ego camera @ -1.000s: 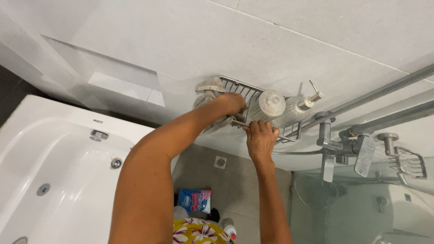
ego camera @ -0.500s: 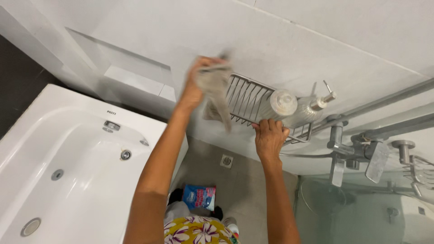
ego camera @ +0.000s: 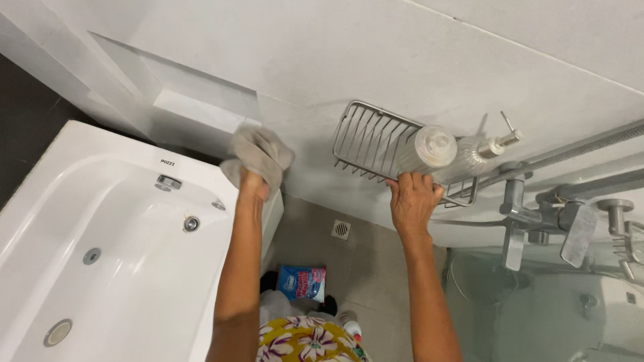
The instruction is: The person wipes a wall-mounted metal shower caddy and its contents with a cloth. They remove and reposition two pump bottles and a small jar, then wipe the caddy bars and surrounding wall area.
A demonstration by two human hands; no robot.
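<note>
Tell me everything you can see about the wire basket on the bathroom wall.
The wire basket is a silvery metal rack of thin parallel bars inside a rounded frame, fixed to the pale tiled wall beside the shower fittings. Its left part holds nothing; at the right end sit a clear capped bottle and a pump bottle. The right hand grips its front rim beneath the bottles. The left hand, holding a grey cloth, is off to the left, clear of it.
</note>
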